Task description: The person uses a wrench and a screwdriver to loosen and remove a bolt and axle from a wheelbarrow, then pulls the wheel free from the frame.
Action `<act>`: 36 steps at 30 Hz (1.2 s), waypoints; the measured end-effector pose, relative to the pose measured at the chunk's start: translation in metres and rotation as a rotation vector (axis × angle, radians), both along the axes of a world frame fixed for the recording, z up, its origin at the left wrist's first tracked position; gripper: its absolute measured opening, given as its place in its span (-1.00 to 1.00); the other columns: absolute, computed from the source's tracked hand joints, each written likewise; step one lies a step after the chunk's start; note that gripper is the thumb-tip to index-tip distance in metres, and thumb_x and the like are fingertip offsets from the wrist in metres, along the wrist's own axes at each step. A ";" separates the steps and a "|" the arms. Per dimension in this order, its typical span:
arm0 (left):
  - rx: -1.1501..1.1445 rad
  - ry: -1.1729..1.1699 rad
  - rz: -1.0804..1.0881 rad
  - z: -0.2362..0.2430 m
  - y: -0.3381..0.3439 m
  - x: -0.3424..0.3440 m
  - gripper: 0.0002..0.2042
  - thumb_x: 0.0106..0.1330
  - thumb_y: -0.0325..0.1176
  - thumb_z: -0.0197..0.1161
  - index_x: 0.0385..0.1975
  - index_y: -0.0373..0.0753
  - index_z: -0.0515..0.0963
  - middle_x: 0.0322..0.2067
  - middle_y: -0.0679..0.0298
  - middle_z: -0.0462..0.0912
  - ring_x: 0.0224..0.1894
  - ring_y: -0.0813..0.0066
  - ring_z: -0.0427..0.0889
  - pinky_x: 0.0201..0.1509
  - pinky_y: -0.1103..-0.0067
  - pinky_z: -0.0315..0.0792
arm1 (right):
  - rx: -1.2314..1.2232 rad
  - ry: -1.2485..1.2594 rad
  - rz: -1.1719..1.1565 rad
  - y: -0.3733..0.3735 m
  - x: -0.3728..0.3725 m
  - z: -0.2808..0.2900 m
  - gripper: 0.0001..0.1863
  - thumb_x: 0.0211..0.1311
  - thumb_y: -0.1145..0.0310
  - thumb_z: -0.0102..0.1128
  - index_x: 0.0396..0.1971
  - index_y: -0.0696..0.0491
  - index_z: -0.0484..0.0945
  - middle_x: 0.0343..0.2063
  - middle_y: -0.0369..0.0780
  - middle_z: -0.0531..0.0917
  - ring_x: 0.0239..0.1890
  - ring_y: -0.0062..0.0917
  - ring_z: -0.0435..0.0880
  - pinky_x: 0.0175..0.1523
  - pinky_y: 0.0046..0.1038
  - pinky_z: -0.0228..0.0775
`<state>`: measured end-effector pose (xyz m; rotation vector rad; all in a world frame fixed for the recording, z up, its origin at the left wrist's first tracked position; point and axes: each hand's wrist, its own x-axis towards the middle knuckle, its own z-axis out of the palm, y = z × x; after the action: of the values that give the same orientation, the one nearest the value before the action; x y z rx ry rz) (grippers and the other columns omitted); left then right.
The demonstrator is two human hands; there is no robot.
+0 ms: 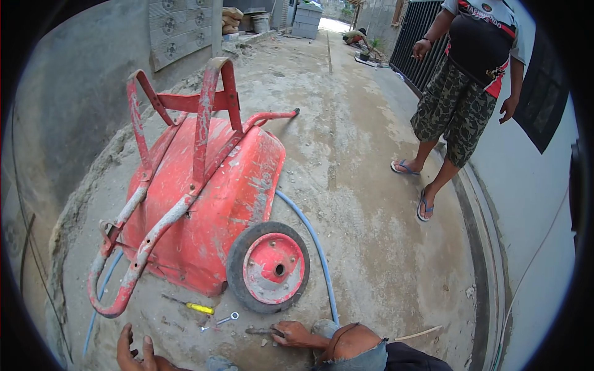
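An upside-down red wheelbarrow (204, 185) with worn paint rests on the ground, its legs pointing up. Its detached wheel (275, 270), black tyre on a red hub, leans against the tray. On the concrete lie a yellow-handled screwdriver (199, 308) and a small wrench (220, 321). My left hand (133, 353) is held near the lower edge, fingers spread and holding nothing. Beside my bent knee, my right hand (292, 334) is closed around the end of a short dark metal rod (260, 331), just below the wheel.
A blue hose (318, 244) runs under the wheelbarrow. A person (470, 80) in camouflage shorts stands at the right; another (355, 37) crouches far off. A sand pile (86, 204) lines the left wall. Cement blocks (306, 21) stand at the back.
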<state>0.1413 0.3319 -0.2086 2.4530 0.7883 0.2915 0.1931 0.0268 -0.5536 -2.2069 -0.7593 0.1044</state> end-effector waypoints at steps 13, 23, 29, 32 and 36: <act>-0.014 -0.083 -0.025 -0.035 0.029 -0.011 -0.51 0.23 -0.28 0.24 0.15 -0.31 0.42 0.04 0.02 0.55 0.04 0.18 0.52 -0.07 0.36 0.39 | -0.330 -0.096 0.096 -0.020 0.006 0.009 -0.60 0.03 0.22 0.26 -0.09 0.00 0.51 -0.30 -0.16 0.52 -0.18 -0.25 0.55 -0.24 -0.27 0.49; -0.024 -0.094 -0.022 -0.041 0.038 -0.018 -0.48 0.22 -0.23 0.25 0.17 -0.29 0.40 0.04 0.03 0.54 0.04 0.18 0.52 -0.10 0.37 0.39 | -0.034 -0.012 0.026 -0.020 0.003 0.041 -0.70 0.19 0.22 0.24 -0.15 0.06 0.56 -0.36 -0.12 0.55 -0.32 -0.22 0.60 -0.24 -0.29 0.50; -0.029 0.012 -0.040 -0.008 0.000 -0.003 -0.54 0.32 -0.21 0.20 0.11 -0.41 0.43 0.04 -0.10 0.53 0.04 0.09 0.53 0.06 0.36 0.43 | -0.032 0.032 0.023 -0.031 -0.002 0.048 -0.72 0.19 0.25 0.24 -0.17 0.07 0.56 -0.34 -0.13 0.55 -0.34 -0.23 0.60 -0.25 -0.30 0.50; -0.057 -0.005 -0.020 -0.003 0.000 -0.006 -0.53 0.32 -0.20 0.21 0.11 -0.40 0.44 0.04 -0.09 0.53 0.05 0.10 0.52 0.06 0.36 0.42 | 0.008 0.010 0.030 -0.031 -0.001 0.050 -0.73 0.18 0.26 0.25 -0.17 0.07 0.56 -0.34 -0.13 0.55 -0.35 -0.22 0.60 -0.27 -0.30 0.49; -0.036 0.007 -0.020 -0.001 -0.001 -0.005 -0.54 0.32 -0.20 0.21 0.11 -0.39 0.44 0.04 -0.09 0.53 0.04 0.10 0.52 0.06 0.37 0.41 | -0.026 -0.051 0.037 -0.063 -0.016 0.017 -0.68 0.16 0.21 0.25 -0.12 0.04 0.57 -0.29 -0.14 0.57 -0.23 -0.18 0.59 -0.14 -0.30 0.48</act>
<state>0.1361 0.3306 -0.2096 2.4279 0.7656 0.2595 0.1768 -0.0358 -0.5370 -2.2279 -0.8317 0.0778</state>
